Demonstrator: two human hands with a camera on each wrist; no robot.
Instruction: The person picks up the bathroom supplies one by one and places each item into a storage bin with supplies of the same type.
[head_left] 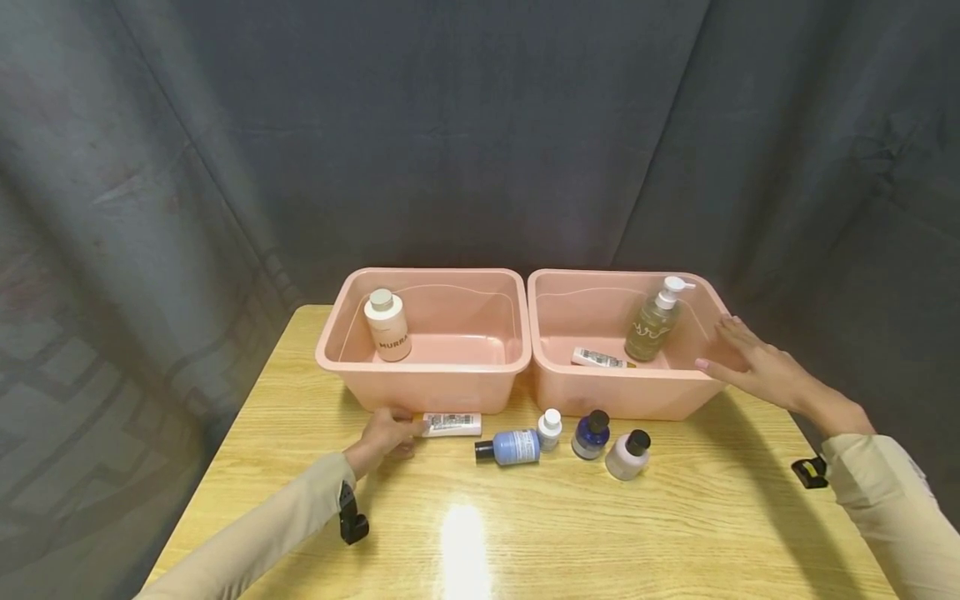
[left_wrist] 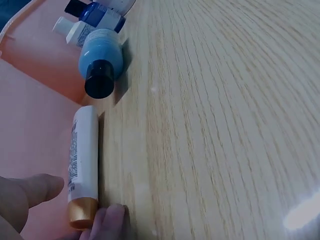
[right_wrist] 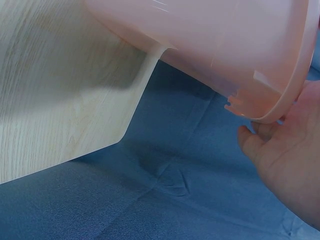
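A white tube with a copper-coloured cap [left_wrist: 84, 155] lies on the table along the front of the left pink bin [head_left: 423, 379]. My left hand [head_left: 386, 440] is at its cap end. In the left wrist view the thumb [left_wrist: 46, 187] stands a little apart from the tube, while fingertips [left_wrist: 115, 216] rest on the table by the cap. My right hand [head_left: 765, 373] rests at the outer side rim of the right pink bin [head_left: 615, 392], its fingers extended in the head view. Its fingertips are partly hidden behind the rim in the right wrist view.
Right of the tube are a light-blue bottle [head_left: 517, 447] on its side, a small white bottle [head_left: 550, 429], a dark-blue bottle [head_left: 590, 437] and a pale bottle [head_left: 627, 457]. A MURRA bottle [head_left: 388, 327] stands in the left bin; a pump bottle [head_left: 651, 329] and another tube [head_left: 597, 358] occupy the right.
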